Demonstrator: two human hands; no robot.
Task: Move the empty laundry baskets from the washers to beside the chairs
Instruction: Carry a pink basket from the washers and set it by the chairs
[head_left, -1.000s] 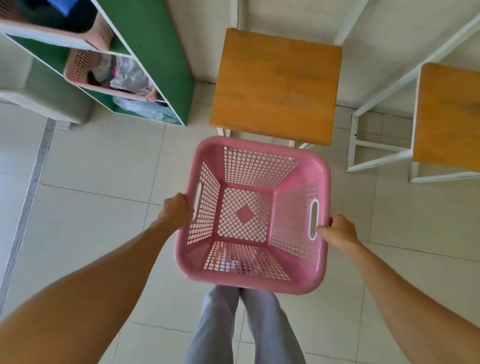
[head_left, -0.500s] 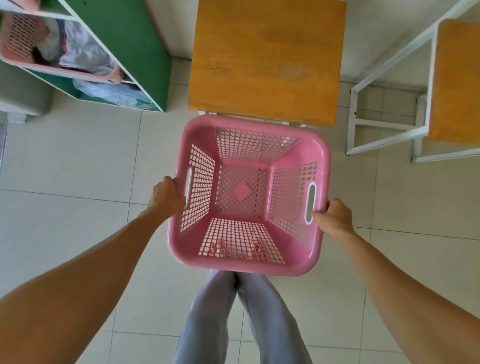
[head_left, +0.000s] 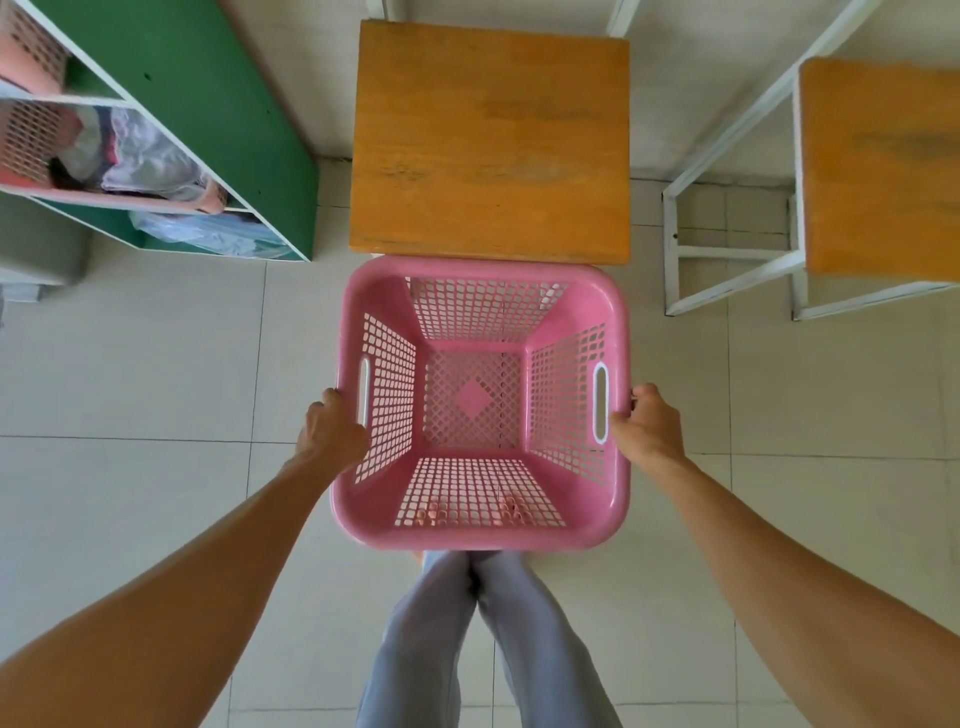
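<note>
An empty pink laundry basket (head_left: 374, 525) with perforated walls and white-edged handle slots is held level in front of me, over my legs. My left hand (head_left: 332, 431) grips its left rim by the handle slot. My right hand (head_left: 647, 428) grips its right rim by the other slot. The basket's far edge lies right at the front edge of a chair with an orange wooden seat (head_left: 491, 140). A second orange-seated chair (head_left: 878, 166) with a white metal frame stands to the right.
A green shelf unit (head_left: 208, 104) at the upper left holds pink baskets with clothes (head_left: 140, 166). A grey appliance corner (head_left: 36, 249) shows at the left edge. The floor is pale tile, with a gap between the two chairs (head_left: 717, 228).
The basket and both hands have come closer to the first chair and lower; the view has tilted down, so the chair seat now fills the upper middle.
</note>
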